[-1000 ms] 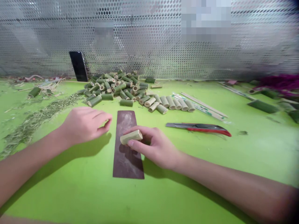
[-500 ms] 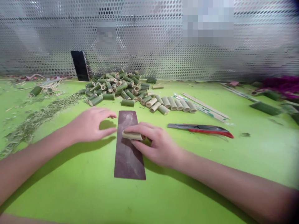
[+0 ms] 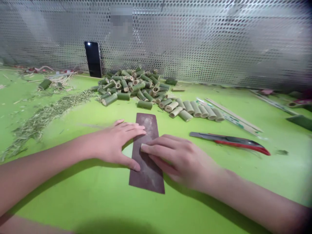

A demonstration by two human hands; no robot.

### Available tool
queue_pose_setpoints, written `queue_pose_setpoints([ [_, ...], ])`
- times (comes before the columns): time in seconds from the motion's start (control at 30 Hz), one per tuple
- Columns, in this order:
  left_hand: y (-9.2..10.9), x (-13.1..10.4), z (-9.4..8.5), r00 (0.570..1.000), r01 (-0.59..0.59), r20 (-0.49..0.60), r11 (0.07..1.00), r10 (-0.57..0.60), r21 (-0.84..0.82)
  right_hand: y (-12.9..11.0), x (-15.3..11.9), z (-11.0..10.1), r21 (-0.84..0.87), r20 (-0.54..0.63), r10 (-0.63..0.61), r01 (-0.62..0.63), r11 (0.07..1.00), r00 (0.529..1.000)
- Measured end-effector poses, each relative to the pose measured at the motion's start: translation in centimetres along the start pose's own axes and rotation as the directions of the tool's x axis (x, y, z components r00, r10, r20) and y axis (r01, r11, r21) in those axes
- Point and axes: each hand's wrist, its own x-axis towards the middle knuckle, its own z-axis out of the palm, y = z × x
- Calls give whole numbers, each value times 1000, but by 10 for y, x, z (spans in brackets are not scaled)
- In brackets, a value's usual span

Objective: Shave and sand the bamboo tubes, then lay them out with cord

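Observation:
A brown strip of sandpaper (image 3: 148,182), dusted pale along its middle, lies on the green tabletop. My left hand (image 3: 119,139) rests with fingers spread, its fingertips and thumb on the strip's left side. Held in my right hand (image 3: 180,157) is a short piece of bamboo (image 3: 144,148), pressed against the sandpaper. Only its pale end shows; my fingers cover the rest. Behind the strip, several peeled bamboo pieces (image 3: 200,110) lie in a row beside a heap of green bamboo pieces (image 3: 136,85).
A red-handled utility knife (image 3: 231,142) lies to the right with its blade out. Thin sticks (image 3: 234,115) lie behind it. A phone (image 3: 94,60) leans on the perforated metal screen (image 3: 185,42). Bamboo shavings (image 3: 53,113) trail along the left.
My left hand has come down onto the sandpaper from beside it, fingers spreading. My right hand has turned the bamboo piece, hiding more of it. The whole view has shifted slightly.

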Motion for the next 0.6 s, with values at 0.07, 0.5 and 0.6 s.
queue_pose_setpoints([
  [0.07,0,1,-1,1000,0,11,1000,0,-16,-3,1,-2,6,13,-32,32,999,999],
  [0.5,0,2,-3,999,50,16,998,-50,-34,-13,2,-3,-9,0,-34,34,999,999],
  [0.6,1,1,-3,998,65,20,997,-65,-36,-15,1,1,-31,8,46,-46,998,999],
])
